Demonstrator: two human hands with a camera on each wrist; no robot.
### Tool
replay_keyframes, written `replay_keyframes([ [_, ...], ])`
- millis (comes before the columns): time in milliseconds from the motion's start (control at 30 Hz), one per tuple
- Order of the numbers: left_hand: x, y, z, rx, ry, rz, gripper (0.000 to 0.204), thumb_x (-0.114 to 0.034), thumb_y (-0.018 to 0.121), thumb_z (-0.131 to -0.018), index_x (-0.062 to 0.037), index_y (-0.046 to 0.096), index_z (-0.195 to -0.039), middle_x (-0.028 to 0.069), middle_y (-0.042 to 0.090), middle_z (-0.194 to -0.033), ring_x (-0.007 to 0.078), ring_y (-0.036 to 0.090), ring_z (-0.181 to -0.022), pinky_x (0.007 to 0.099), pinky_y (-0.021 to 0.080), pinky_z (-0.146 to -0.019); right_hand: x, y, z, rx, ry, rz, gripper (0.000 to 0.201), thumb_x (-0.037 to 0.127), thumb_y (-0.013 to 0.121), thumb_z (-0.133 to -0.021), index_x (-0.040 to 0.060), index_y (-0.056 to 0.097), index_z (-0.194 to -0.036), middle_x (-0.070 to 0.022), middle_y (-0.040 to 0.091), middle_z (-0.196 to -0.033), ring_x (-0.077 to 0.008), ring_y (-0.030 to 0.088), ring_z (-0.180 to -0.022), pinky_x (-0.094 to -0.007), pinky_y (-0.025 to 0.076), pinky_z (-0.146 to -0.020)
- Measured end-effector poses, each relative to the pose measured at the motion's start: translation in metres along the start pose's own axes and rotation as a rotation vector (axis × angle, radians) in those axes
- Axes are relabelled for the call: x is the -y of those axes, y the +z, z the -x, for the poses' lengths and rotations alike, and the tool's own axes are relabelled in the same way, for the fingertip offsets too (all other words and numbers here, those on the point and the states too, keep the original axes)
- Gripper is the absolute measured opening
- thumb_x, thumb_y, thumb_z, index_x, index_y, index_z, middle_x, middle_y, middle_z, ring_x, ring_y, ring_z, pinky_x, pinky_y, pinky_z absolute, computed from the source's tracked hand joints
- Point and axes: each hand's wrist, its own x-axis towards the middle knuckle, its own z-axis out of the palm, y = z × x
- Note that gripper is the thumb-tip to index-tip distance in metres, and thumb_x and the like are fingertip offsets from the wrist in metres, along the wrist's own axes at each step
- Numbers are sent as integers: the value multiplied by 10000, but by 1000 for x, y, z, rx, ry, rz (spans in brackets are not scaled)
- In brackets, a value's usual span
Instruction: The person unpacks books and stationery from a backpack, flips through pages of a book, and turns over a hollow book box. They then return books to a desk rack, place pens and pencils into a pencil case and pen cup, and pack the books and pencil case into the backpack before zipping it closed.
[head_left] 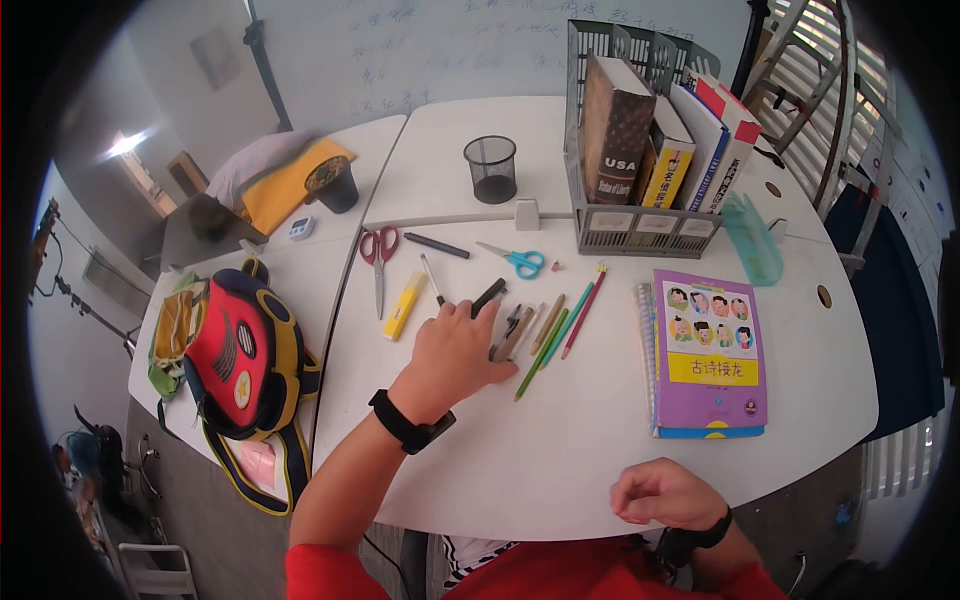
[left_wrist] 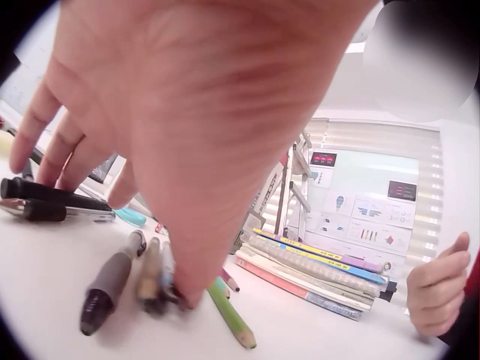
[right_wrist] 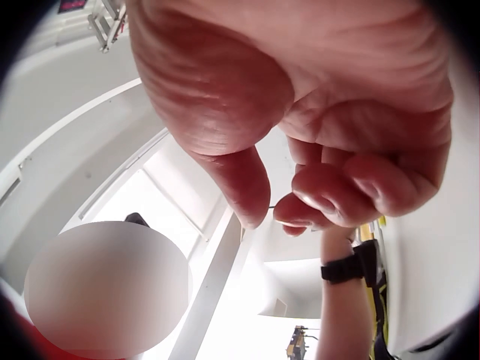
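Note:
My left hand [head_left: 455, 350] reaches over the loose pens on the white table, its fingers spread and fairly straight. A black pen [head_left: 489, 298] lies by its fingertips, and a black-and-white pen [head_left: 432, 279] lies just beyond them. In the left wrist view, the thumb comes down beside several pens, including a grey one with a black end [left_wrist: 110, 289]. A green pencil [head_left: 541, 355], a teal pencil [head_left: 567, 325] and a dark red pencil [head_left: 584, 313] lie to the right. Loosely curled near the table's front edge, my right hand [head_left: 672, 493] holds nothing.
Scissors [head_left: 378, 262], a yellow highlighter [head_left: 404, 306], a dark marker [head_left: 437, 245] and blue scissors [head_left: 524, 262] lie around the pens. Behind stand a mesh pen cup [head_left: 490, 170] and a grey book rack [head_left: 650, 238]. A purple book [head_left: 708, 345] lies right, a red backpack [head_left: 245, 350] left.

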Motion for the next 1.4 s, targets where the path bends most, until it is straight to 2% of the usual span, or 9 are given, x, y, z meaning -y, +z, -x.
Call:
replay_keyframes([
  [133, -5, 11, -10, -72, -5, -54, 626, -212, 751, -795, -50, 599, -1379, 188, 677, -1117, 358, 678, -1042, 455, 584, -838, -3, 2, -8, -11, 2, -54, 120, 76, 673, -1032, -9, 676, -1117, 2, 622, -870, -77, 519, -761, -244, 445, -689],
  [367, 3, 20, -37, -113, 12, -133, 463, -113, 656, -864, -21, 607, -1316, 198, 681, -1071, 382, 706, -923, 471, 582, -760, -2, -3, -8, -98, -33, -103, 100, 75, 651, -1051, -12, 677, -1092, -15, 635, -867, -86, 538, -743, -248, 449, -682],
  [433, 10, 19, -50, -28, -15, -141, 440, -95, 627, -895, -40, 609, -1331, 203, 711, -1037, 395, 718, -884, 495, 580, -774, -4, -5, -8, -96, -43, -126, 97, 76, 653, -1050, -12, 677, -1084, -16, 638, -868, -86, 543, -745, -248, 451, -682],
  [633, 36, -7, -95, -75, 243, -109, 265, -165, 603, -972, -56, 691, -1197, 169, 749, -963, 386, 722, -900, 499, 577, -801, -2, -3, -6, -120, -60, -116, 104, 95, 665, -1047, -5, 679, -1071, -11, 642, -868, -85, 551, -747, -245, 452, -682],
  [767, 43, -25, -128, -24, 214, -134, 275, -241, 644, -999, -60, 721, -1192, 188, 758, -974, 407, 716, -918, 505, 563, -817, -5, -4, -6, -154, -52, -106, 102, 104, 674, -1042, 5, 684, -1067, -3, 640, -865, -78, 552, -745, -241, 448, -679],
  [900, 46, -31, -152, 68, 129, -234, 276, -165, 563, -1014, -47, 718, -1210, 218, 752, -981, 419, 712, -945, 509, 553, -864, -1, -2, -7, -160, -72, -120, 99, 104, 674, -1040, 8, 684, -1062, 2, 638, -861, -73, 552, -744, -240, 449, -676],
  [1000, 55, -24, -160, 21, 143, -212, 313, -132, 530, -1006, -65, 695, -1264, 214, 752, -1042, 399, 711, -1002, 494, 550, -911, -1, -1, -7, -162, -82, -128, 103, 110, 670, -1045, 9, 683, -1059, 9, 630, -857, -69, 552, -743, -237, 449, -671],
  [1200, 63, -27, -157, -32, 131, -230, 382, -147, 585, -968, -86, 660, -1338, 179, 736, -1152, 381, 692, -1091, 475, 540, -976, -2, 0, -8, -205, -72, -137, 77, 45, 635, -1039, -26, 664, -1046, -36, 621, -827, -112, 550, -726, -261, 443, -660],
  [1400, 86, -34, -113, -207, 132, -156, 427, -246, 726, -902, -117, 683, -1307, 167, 701, -1195, 377, 669, -1150, 489, 557, -944, 0, 1, -7, -201, -73, -114, 117, 116, 677, -1042, 0, 688, -1053, 11, 631, -859, -70, 556, -743, -235, 455, -672],
])
